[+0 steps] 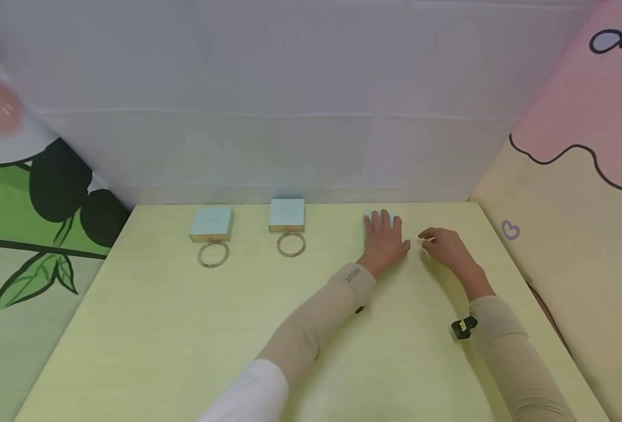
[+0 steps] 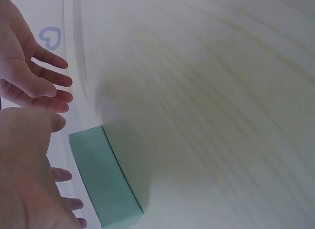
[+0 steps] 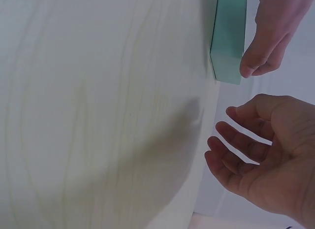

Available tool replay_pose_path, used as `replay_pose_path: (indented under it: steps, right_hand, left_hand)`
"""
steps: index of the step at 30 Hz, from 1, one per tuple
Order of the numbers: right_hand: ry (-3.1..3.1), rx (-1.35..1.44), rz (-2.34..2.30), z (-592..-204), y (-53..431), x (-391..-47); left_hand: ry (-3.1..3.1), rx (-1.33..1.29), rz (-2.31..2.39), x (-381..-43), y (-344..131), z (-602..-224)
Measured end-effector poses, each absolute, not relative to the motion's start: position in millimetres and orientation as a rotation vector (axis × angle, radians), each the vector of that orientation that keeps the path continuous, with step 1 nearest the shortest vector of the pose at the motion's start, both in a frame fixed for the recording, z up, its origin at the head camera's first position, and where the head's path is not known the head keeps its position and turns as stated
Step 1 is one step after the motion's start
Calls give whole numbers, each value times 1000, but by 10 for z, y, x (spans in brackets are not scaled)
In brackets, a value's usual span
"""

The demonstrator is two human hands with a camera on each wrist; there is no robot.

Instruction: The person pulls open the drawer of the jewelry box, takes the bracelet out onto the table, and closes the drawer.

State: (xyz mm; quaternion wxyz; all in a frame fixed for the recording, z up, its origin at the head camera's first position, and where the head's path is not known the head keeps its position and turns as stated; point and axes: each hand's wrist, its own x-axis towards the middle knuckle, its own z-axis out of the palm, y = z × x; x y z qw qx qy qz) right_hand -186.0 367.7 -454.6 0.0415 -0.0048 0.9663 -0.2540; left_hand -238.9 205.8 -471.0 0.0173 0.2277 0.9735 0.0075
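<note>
My left hand (image 1: 385,239) lies spread over a pale turquoise box (image 1: 367,233) at the back of the table, largely hiding it. In the left wrist view the box (image 2: 106,177) shows a long plain side, with the left fingertips along its far side. Just to the right, my right hand (image 1: 444,245) hovers above the table with loosely bent fingers and nothing in them. The right wrist view shows this hand (image 3: 266,155) apart from the box (image 3: 230,39), palm turned toward it.
Two more turquoise boxes (image 1: 212,223) (image 1: 287,213) sit at the back left and back middle of the pale yellow table (image 1: 184,340). A thin ring (image 1: 200,259) lies before the left one, another ring (image 1: 291,255) before the middle one. A white curtain (image 1: 311,152) hangs behind.
</note>
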Motion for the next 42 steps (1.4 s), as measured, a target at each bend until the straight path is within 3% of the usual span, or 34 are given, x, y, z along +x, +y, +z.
replay_pose_path:
  steps: [13,28,36,42]
  right_hand:
    - [2947,-25,-782,-4547,3656,-1857]
    - [2929,-72,-812,-4550,3650,-1895]
    - [2912,-114,-766,-4558,3537,-2067]
    - [2939,-112,-758,-4549,3397,-2303]
  left_hand:
    - [2944,747,-5,-2436,2008,-4718]
    - [2790,1230,153,-2818,1616,-4726]
    - [2800,1019,234,-2882,1588,-4744]
    - [2762,1068,81,-2892,1575,-4708]
